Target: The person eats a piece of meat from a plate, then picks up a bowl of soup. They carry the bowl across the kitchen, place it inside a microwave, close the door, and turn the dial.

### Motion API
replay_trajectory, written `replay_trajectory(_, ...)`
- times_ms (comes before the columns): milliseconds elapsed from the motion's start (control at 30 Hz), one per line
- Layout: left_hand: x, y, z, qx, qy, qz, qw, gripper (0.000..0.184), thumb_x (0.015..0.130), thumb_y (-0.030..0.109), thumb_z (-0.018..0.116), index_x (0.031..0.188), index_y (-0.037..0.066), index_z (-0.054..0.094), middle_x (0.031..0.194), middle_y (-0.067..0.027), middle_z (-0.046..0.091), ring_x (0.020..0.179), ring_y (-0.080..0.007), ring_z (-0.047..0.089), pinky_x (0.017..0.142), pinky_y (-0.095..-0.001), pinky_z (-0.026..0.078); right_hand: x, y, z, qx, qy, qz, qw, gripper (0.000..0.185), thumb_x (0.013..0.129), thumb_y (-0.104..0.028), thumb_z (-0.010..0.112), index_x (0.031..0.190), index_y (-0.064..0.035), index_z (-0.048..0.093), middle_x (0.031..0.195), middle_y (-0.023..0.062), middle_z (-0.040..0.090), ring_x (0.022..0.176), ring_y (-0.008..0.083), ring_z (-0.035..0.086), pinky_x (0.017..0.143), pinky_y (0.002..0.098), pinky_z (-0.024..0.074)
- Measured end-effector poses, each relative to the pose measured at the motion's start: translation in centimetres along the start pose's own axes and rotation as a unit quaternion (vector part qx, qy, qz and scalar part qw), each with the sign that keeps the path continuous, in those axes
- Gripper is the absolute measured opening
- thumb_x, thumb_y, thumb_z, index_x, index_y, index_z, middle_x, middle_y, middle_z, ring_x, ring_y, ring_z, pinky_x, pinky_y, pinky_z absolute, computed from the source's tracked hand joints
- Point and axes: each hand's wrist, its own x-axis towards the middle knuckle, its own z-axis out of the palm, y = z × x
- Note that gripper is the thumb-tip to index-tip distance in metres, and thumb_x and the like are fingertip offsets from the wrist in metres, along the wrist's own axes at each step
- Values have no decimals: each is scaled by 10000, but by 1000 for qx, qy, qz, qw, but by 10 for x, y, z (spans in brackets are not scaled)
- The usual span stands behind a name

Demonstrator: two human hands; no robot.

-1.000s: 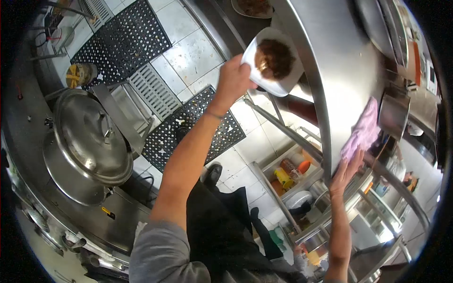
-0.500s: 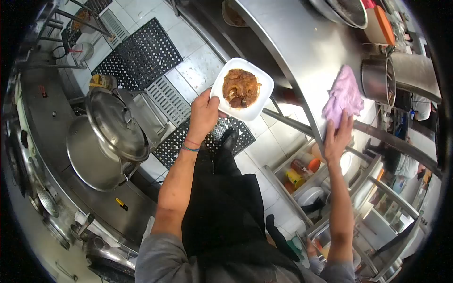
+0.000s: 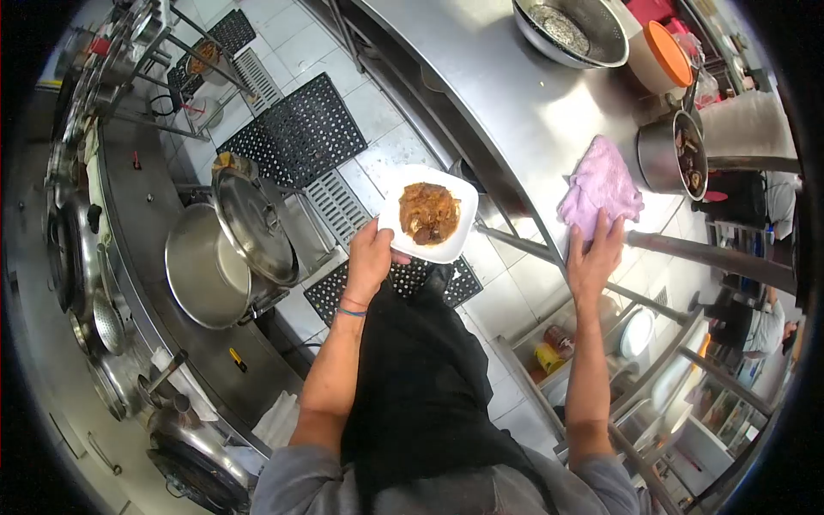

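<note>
My left hand (image 3: pixel 371 262) grips the near left edge of a white square plate (image 3: pixel 453 251), thumb over the rim. A brown, saucy food (image 3: pixel 428 213) lies in the middle of the plate, which I hold above the floor. On the steel table (image 3: pixel 481 94), a crumpled pink cloth (image 3: pixel 598 184) lies near the edge. My right hand (image 3: pixel 592 257) reaches to it with fingers stretched out and spread, the fingertips touching its near side. The palm does not close around the cloth.
Beyond the cloth stand a pot with dark contents (image 3: pixel 657 159), metal bowls (image 3: pixel 605 51) and an orange-lidded tub (image 3: pixel 665 56). At left, a large pot (image 3: pixel 193 275) with a tilted lid (image 3: pixel 253 223) sits on a steel counter. Black mats (image 3: pixel 300 129) cover parts of the tiled floor. Another person (image 3: pixel 747 322) stands far right.
The whole view has shifted, with the table and counter sitting differently in it. The plate stays in my left hand, and my right hand stays at the cloth with its fingers outstretched.
</note>
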Motion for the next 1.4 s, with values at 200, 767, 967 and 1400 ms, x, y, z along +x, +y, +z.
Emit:
replay_trajectory(200,7,-39,-21,-61,-10,-13,998,347,972,65,456,1273,-58,575,1044,-113,694,808,-156,701,619,-271,616,2,2,2,10,6,-8,1000,625,952,-380,627,1474,-77,466,1556,323,286,1443,470,296,1178,532,220)
replay_trajectory(767,78,-77,-128,-97,8,-108,989,361,993,80,455,1319,-22,573,1039,-102,699,794,-150,702,620,-271,610,-74,-178,107,204,-137,-37,969,220,909,-22,648,1120,28,682,1226,205,606,1098,313,606,951,392,494)
replay_trajectory(967,78,-81,-144,-125,19,-118,985,330,993,130,451,1222,-39,618,954,-95,709,691,-129,679,590,-252,588,-27,-160,199,307,-200,49,929,205,951,-37,627,1138,29,679,1093,148,661,942,208,651,833,301,520)
replay_trajectory(1400,73,-62,-133,-126,23,-104,986,320,1011,102,440,1237,-62,596,971,-108,707,726,-135,687,601,-263,592,-28,-226,181,520,-373,205,741,313,1017,-179,611,1227,52,628,912,50,681,791,99,612,741,248,507)
